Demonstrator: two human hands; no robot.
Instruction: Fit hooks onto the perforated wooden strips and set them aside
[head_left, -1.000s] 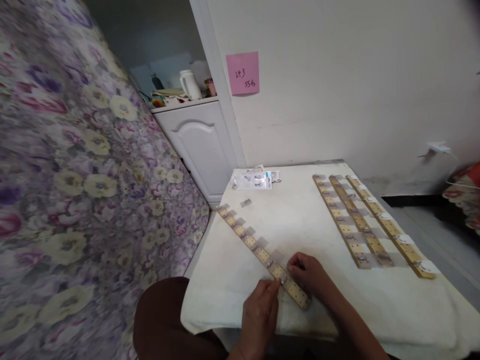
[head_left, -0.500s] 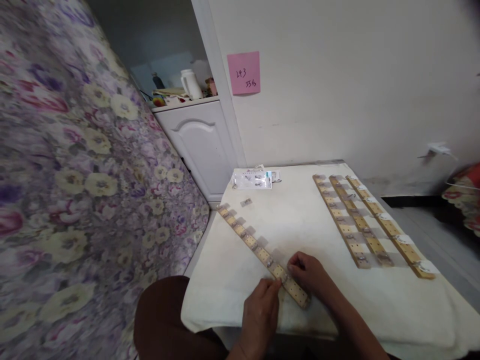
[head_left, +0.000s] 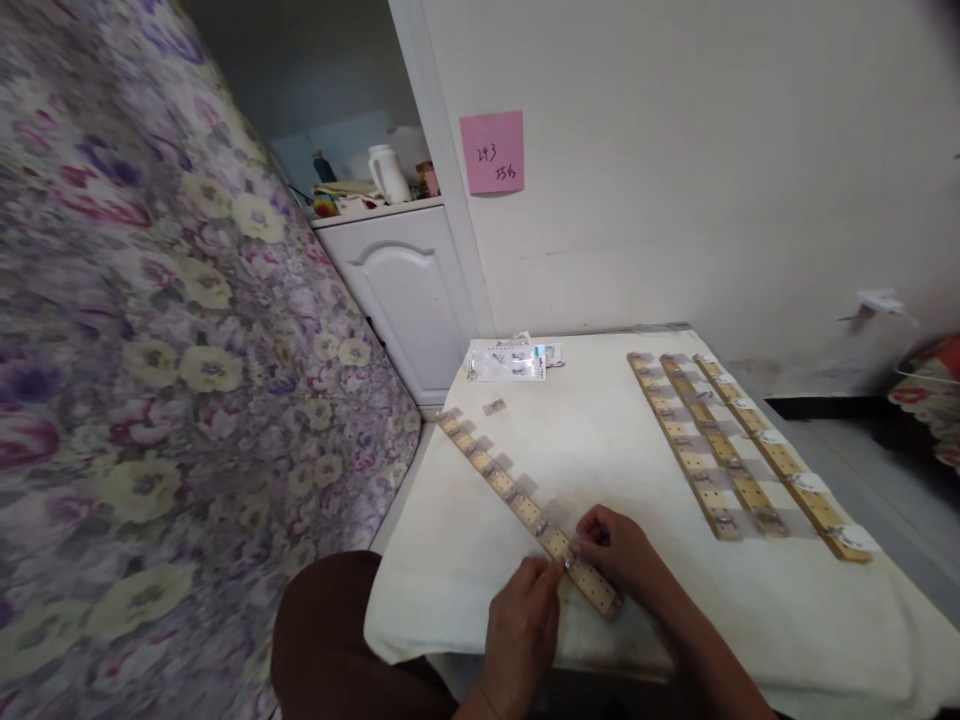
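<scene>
Lying slantwise on the cream cloth-covered table [head_left: 450, 545], the long, narrow, pale-wood strip with small drilled holes [head_left: 529, 510] points its near end toward the person, probably to let both sides be reached at once. The left hand [head_left: 523, 620] has its fingers drawn narrow at one edge, perhaps steadying it (whether they pinch the small silvery metal piece [head_left: 568, 565] there, one cannot tell). Fingertips of the right hand [head_left: 619, 550] nearly meet at the opposite edge; their grip is unclear. Clear plastic flaps [head_left: 553, 512] jut along the strip's far side.
</scene>
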